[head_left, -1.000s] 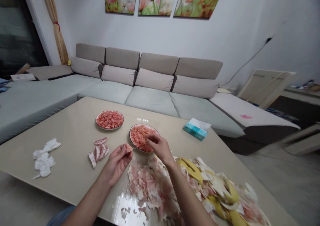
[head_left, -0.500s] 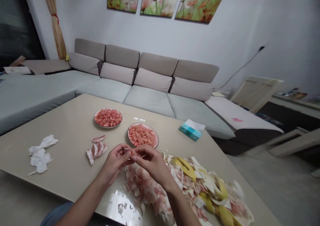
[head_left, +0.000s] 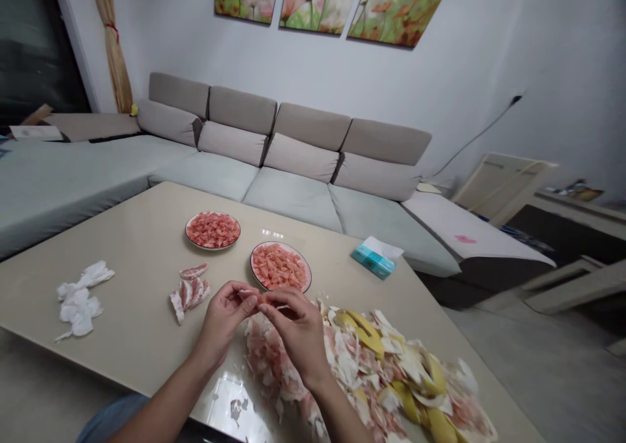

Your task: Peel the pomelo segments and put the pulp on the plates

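Note:
My left hand (head_left: 233,316) and my right hand (head_left: 295,322) meet above the table, both closed, with fingertips pinching a small pink pomelo piece (head_left: 248,294). Fingers cover most of that piece. Just beyond them lies a plate of peeled pomelo flesh (head_left: 280,267), and a second plate of redder pomelo flesh (head_left: 213,229) stands farther back on the left. Several unpeeled pomelo segments (head_left: 190,293) rest left of my left hand. Beneath and beside my right hand spreads a heap of pale pink membranes (head_left: 274,358), partly hidden by my forearm.
Yellow pomelo rinds (head_left: 364,332) with white pith cover the table's right side. A blue tissue pack (head_left: 374,260) lies at the right edge, and crumpled white tissues (head_left: 81,303) on the left. A grey sofa (head_left: 288,192) stands behind the cream table (head_left: 141,234).
Both hands stay together at nearly the same place around the pomelo piece. My right hand and forearm have shifted slightly, and the view has moved a little.

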